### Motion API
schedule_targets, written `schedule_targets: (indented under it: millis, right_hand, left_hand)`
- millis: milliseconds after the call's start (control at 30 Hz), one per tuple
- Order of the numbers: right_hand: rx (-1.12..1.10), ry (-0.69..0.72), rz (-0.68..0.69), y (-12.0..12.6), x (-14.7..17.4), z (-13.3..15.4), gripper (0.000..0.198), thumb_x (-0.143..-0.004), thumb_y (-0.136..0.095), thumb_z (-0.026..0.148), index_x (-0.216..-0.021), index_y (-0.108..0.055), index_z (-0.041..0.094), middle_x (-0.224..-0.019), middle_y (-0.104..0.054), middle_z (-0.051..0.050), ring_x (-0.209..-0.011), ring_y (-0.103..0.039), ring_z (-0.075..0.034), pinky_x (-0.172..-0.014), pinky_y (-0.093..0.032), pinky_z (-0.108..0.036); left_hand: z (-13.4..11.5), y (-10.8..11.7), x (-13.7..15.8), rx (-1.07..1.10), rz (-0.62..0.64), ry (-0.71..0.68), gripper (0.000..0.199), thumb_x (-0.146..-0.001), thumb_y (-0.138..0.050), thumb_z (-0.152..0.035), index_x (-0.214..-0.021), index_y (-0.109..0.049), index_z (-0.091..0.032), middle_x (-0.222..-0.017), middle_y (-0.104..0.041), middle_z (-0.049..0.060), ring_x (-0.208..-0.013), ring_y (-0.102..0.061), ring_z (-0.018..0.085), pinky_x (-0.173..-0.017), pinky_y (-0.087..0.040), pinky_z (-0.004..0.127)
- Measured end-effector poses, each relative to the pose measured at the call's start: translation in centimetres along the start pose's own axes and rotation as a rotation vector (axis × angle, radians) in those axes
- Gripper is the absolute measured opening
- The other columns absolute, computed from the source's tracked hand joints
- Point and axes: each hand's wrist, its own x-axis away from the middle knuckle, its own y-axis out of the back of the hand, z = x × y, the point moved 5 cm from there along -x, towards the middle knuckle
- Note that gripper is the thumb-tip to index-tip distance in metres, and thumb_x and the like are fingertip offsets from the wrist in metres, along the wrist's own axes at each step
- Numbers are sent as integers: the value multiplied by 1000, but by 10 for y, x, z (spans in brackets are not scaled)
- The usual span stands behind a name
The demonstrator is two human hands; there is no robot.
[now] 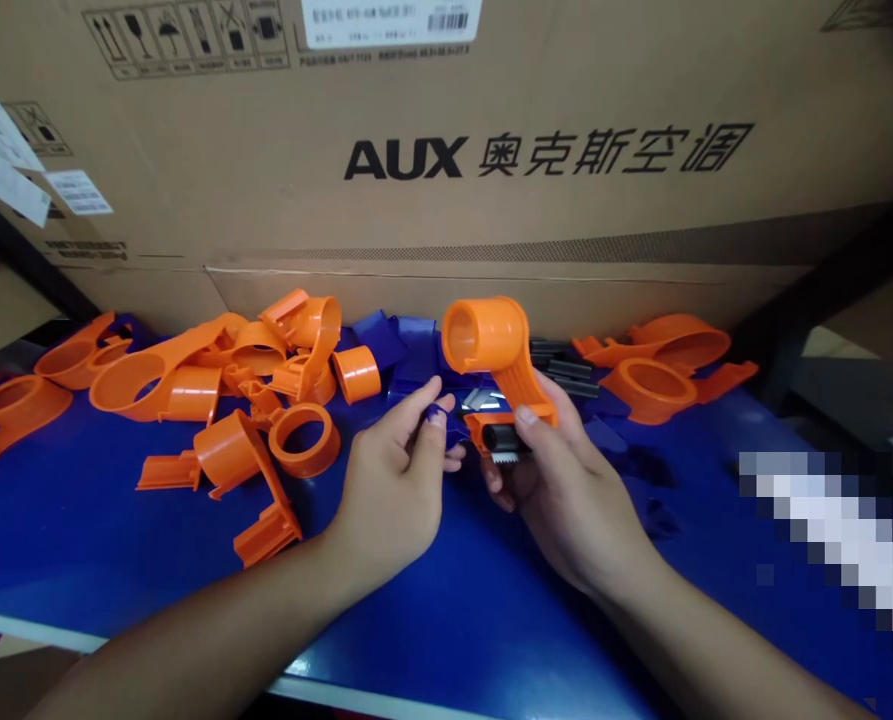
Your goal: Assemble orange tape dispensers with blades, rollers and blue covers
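My right hand (566, 480) grips an orange tape dispenser (491, 340), its ring pointing up and to the left. A black roller (501, 437) sits in the dispenser's lower end, with a toothed metal blade (506, 458) just below it. Left of that, my left hand (393, 470) pinches a small dark blue plastic piece (438, 412) between thumb and fingers, close to the dispenser. My left fingers hide most of the piece, so I cannot tell its full shape. Behind both hands lie flat blue plastic parts (416, 340).
Several orange dispenser bodies (228, 450) lie heaped at the left of the blue table (446, 620); others (652, 385) rest at the right. Black rollers (570, 370) lie behind my right hand. A large cardboard box (266, 170) stands along the back.
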Motion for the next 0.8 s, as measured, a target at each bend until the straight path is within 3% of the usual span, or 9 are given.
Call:
schedule_targets:
  millis: [100, 300, 433, 600, 700, 800]
  right_hand:
    - [6, 35, -10, 0, 1, 0, 64, -97, -68, 54, -155, -46, 37, -81, -65, 4, -57, -58, -15, -46, -45, -26]
    - [90, 26, 7, 3, 3, -5, 65, -97, -67, 57, -156, -44, 40, -90, -70, 1, -61, -63, -17, -48, -48, -29]
    - [111, 21, -14, 7, 0, -9, 66, -97, -67, 60, -155, -46, 39, -84, -65, 2, -62, -63, -18, -50, -50, -29]
    - [62, 24, -27, 9, -3, -6, 59, -96, -69, 56, -149, -51, 38, -84, -64, 3, -62, -61, -17, -51, -50, -28]
    - [33, 15, -20, 8, -2, -2, 58, -96, -70, 53, -148, -52, 37, -83, -63, 3, -62, -60, -16, -50, -48, -27]
    - [16, 2, -14, 6, -1, 0, 59, -95, -70, 52, -148, -52, 36, -83, -62, 4, -60, -60, -15, -48, -47, -26]
  left_hand:
    - [0, 0, 1, -30, -16, -15, 41, -107, -62, -38, -146, -67, -25, -129, -80, 9, -67, -77, 10, -65, -67, 22]
    - [-2, 1, 5, 19, -111, -61, 42, -104, -67, -42, -141, -71, -24, -131, -80, 9, -73, -79, 14, -73, -70, 28]
    - [2, -4, 13, -48, 11, -81, 51, -106, -64, -40, -155, -60, -29, -129, -80, 6, -88, -81, 18, -84, -71, 33]
    - [3, -7, 14, -92, 249, -133, 62, -108, -58, -37, -168, -42, -33, -111, -81, 3, -104, -79, 24, -100, -67, 44]
    - [-1, -6, 9, -95, 304, -145, 63, -106, -61, -36, -167, -45, -32, -105, -82, 3, -100, -79, 23, -101, -66, 45]
    - [-6, -5, 5, -25, 316, -84, 61, -100, -71, -35, -159, -57, -28, -98, -82, 3, -90, -79, 22, -96, -66, 43]
